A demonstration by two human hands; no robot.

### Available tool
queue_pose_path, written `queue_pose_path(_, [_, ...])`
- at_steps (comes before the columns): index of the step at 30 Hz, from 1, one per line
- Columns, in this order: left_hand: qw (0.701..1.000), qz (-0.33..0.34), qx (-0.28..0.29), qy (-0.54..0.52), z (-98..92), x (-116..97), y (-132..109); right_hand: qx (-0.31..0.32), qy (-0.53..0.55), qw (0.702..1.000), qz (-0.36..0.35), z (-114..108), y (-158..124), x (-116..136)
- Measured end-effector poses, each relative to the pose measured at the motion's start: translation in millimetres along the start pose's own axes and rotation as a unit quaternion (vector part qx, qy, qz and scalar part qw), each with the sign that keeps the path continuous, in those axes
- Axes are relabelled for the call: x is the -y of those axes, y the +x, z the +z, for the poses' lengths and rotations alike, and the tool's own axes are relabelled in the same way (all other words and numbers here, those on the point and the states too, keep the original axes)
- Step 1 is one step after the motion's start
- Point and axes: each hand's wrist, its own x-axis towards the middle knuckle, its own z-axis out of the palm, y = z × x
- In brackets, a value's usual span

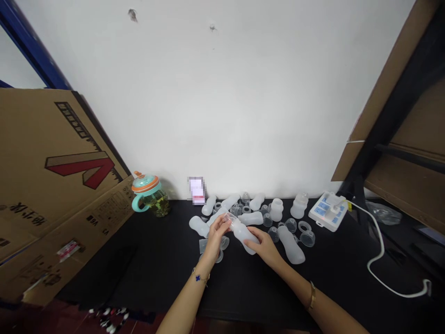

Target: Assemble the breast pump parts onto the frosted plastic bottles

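Observation:
A white, translucent baby bottle (245, 235) is held tilted above the black tabletop between my two hands. My right hand (261, 245) is closed around its lower body. At the bottle's upper left end, my left hand (219, 228) pinches a clear cap (230, 220); its fingers partly cover the join. Several similar bottles lie close by, one of them (199, 226) left of my left hand and another (292, 246) right of my right hand. Clear caps and rings (308, 238) are scattered among them.
A glass teapot (153, 197) with a turquoise lid stands at the left, beside a large cardboard box (62, 167). A blurred phone (197, 190) leans against the wall. On the right sits a white power strip (328, 211) with a white cable (378, 236).

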Motion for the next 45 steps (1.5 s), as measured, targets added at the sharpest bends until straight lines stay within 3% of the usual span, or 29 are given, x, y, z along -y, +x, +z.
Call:
queue_pose_path(23, [0.999,-0.015,0.023,0.020,-4.6,5.5,3.4,0.010,0.007,1.000,-0.004,-0.4,-0.1,0.7])
queue_pose_path(29, [0.999,0.018,-0.003,0.032,-4.4,7.3,0.0,0.001,0.003,1.000,-0.001,0.3,0.0,-0.3])
queue_pose_path(35, [0.991,0.078,-0.010,0.105,-3.2,10.6,-0.9,-0.012,0.019,1.000,0.003,0.4,0.4,-1.6])
queue_pose_path(41, [0.956,0.139,-0.008,0.259,-2.9,12.7,-5.2,-0.005,0.050,0.999,0.006,-1.3,1.4,-5.1])
queue_pose_path(45, [0.943,0.149,-0.007,0.296,-3.3,11.9,-6.6,0.001,0.055,0.998,0.004,-2.1,1.9,-4.8])
